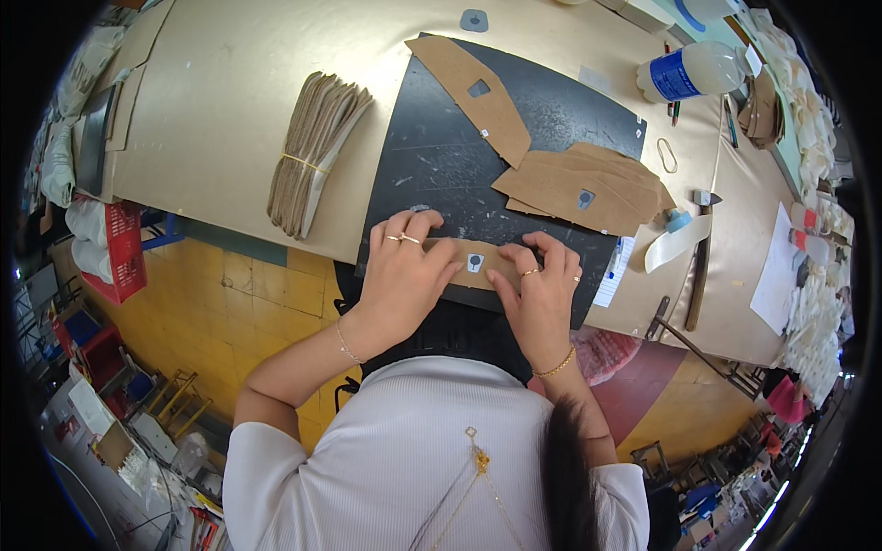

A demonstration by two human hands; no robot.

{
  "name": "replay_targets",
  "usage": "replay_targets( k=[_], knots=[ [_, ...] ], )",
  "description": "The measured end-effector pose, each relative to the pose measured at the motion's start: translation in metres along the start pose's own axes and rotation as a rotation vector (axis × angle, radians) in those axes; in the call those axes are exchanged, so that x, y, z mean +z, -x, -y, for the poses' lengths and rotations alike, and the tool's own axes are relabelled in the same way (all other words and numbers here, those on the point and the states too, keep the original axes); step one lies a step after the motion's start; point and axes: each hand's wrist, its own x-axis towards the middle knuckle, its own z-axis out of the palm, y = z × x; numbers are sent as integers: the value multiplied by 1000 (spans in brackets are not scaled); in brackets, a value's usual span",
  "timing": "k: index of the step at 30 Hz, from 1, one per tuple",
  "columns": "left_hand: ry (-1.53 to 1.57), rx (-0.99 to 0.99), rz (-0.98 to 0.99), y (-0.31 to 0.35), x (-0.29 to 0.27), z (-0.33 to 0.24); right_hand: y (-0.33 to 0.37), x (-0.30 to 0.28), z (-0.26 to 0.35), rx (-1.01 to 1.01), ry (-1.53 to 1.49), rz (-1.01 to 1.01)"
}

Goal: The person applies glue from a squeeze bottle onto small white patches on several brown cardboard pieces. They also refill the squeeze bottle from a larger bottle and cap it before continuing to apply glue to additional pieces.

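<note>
At the near edge of a dark board (441, 151), a narrow brown piece (477, 282) lies between the two hands, with a small pale patch (475, 263) bearing a dark shape near its middle. Taking that piece as the centre of the clock, the left hand (404, 273) sits at nine, its fingers bent and its thumb and fingertips brought in close over that end. The right hand (544, 286) is between three and four, curled much the same way, the thumb reaching inward toward the patch. Both hands touch the piece — whether they pinch it or only press it to the board, I cannot tell.

At twelve o'clock, a longer curved brown piece (503, 119) with a dark patch of its own lies slantwise across the far part of the board. At two, several flat brown pieces (616, 188) lie overlapped, their near tip close to the curved one, the top one also patched. Past them in the same direction is a thin loop (668, 156) on the gold-toned table (230, 83). Between one and two, farther out, a large bottle (694, 73) with a blue label lies on its side. At ten, a thick bundle (312, 151) of brown pieces, tied round with a yellowish band (305, 163), rests beside the board. At three — well apart from the right hand — lies a wooden-handled hammer (700, 275), its head pointing away.
</note>
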Motion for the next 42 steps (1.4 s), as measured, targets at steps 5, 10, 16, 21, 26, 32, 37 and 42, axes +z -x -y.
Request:
replay_targets(
  k=[5,10,16,21,26,32,37,42],
  knots=[
    [47,379,-28,16,29,17,3,2,0,-149,130,-29],
    [-53,484,-117,17,34,20,1,1,2,-196,153,-8],
    [78,398,81,3,10,19,-9,-9,-3,-176,28,28],
    [97,312,-20,-78,-20,46,-10,-16,-18,3,-77,72],
    [-191,257,-208,-155,-22,67,-8,-16,-17,-22,-38,37],
    [-417,278,-86,-167,-10,70,-20,-57,-11,-22,-420,157],
    [-352,215,-65,-165,-33,63,-46,-106,-45,114,-307,-42],
    [-44,93,29,-130,-71,57,-105,-118,-41,-55,-52,-263]
  ],
)
